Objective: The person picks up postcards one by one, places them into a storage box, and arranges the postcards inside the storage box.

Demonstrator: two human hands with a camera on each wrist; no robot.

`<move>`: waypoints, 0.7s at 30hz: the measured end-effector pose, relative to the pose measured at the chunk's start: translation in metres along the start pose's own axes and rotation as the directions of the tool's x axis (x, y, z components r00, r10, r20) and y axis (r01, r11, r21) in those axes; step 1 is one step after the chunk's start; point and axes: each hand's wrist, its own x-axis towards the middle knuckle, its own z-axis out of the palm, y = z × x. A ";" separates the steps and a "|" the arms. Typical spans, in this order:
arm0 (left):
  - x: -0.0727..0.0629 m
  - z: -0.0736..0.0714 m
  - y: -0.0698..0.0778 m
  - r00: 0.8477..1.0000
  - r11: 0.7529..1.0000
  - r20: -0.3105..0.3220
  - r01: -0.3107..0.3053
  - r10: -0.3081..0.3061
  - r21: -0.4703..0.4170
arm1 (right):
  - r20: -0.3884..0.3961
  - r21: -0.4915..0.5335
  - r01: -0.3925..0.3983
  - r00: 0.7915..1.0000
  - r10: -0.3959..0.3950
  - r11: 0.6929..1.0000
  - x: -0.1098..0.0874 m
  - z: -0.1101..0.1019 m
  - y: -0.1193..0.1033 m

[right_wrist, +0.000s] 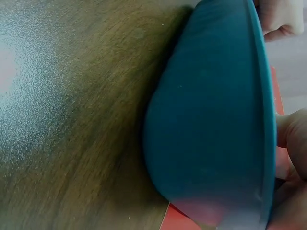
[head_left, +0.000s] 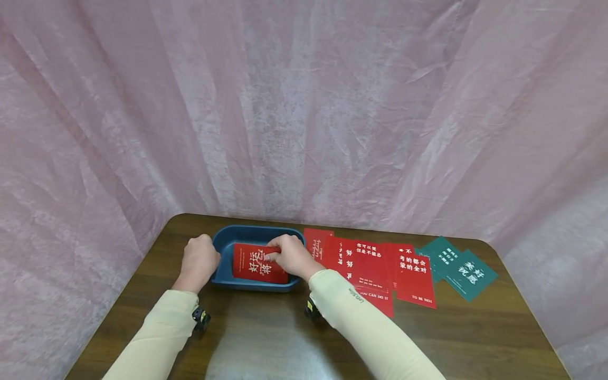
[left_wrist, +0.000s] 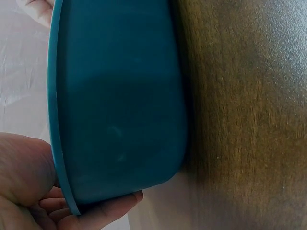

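A blue plastic tray [head_left: 237, 285] with raised sides sits at the table's back left. My left hand [head_left: 200, 261] grips its left end; in the left wrist view the thumb lies by the rim and the fingers curl under the tray wall [left_wrist: 120, 105]. Inside the tray is a red card [head_left: 243, 268] with white Chinese lettering. The right hand [head_left: 292, 256] reaches over the tray's right side and pinches that card at its upper right. From the right wrist, the tray wall hides most of the card, and only a red edge [right_wrist: 277, 93] shows beside the hand.
Right of the tray, several red cards [head_left: 415, 279] with white print lie overlapping. Green cards [head_left: 467, 274] lie beyond them toward the table's right end. A pink curtain [head_left: 304, 116] hangs behind the wooden table [head_left: 266, 338].
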 end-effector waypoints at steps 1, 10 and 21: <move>0.000 0.000 0.000 1.000 1.000 0.000 -0.001 0.001 0.002 | 0.000 -0.002 0.000 1.000 0.000 1.000 0.000 0.001 0.000; 0.000 -0.001 -0.001 1.000 1.000 -0.014 0.003 -0.003 -0.001 | 0.032 -0.088 -0.023 0.999 0.026 0.996 0.006 0.007 -0.005; 0.002 0.004 0.000 1.000 1.000 -0.013 0.008 -0.008 0.011 | -0.002 -0.228 -0.066 0.998 0.067 0.971 0.007 0.014 0.000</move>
